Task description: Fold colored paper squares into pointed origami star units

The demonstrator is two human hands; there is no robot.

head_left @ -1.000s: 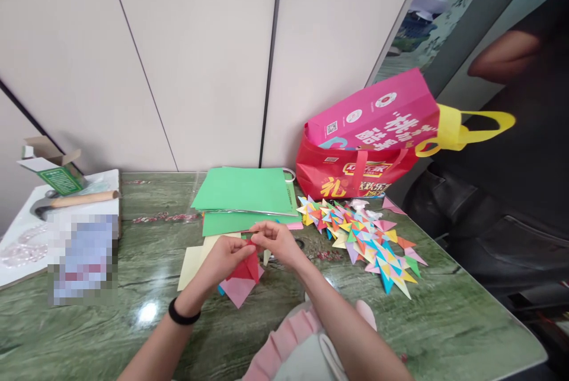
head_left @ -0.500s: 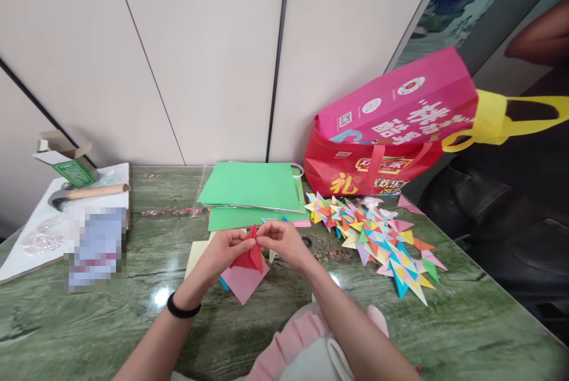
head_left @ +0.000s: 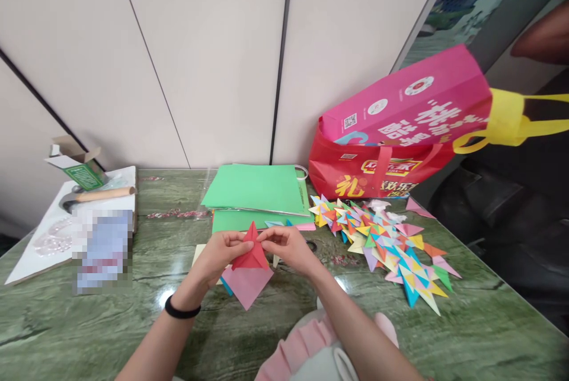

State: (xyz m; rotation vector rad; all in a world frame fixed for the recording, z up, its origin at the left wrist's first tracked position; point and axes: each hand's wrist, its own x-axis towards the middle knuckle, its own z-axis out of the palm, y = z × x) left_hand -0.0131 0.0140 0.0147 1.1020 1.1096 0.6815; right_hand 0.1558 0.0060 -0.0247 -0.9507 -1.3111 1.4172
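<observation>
A folded red paper [head_left: 251,256] with a pointed top is held between both hands, above the table. My left hand [head_left: 224,253] pinches its left side between thumb and fingers. On the other side, my right hand [head_left: 287,247] grips the right edge near the tip with thumb and forefinger. Below the red piece lies a square pink paper [head_left: 248,289], with a bit of blue paper showing at its left. Pale yellow paper [head_left: 199,250] lies partly hidden behind my left hand.
Green sheets [head_left: 255,185] lie by the wall. Many folded colored paper pieces [head_left: 382,239] spread at the right, before a red bag [head_left: 351,162] and a pink bag [head_left: 400,102]. A white board [head_left: 42,250] at left bears a green box [head_left: 84,175] and a wooden-handled tool [head_left: 104,194].
The red paper has turned and opened flatter, showing a broad triangular face. Both hands still hold it. The whole view has shifted slightly.
</observation>
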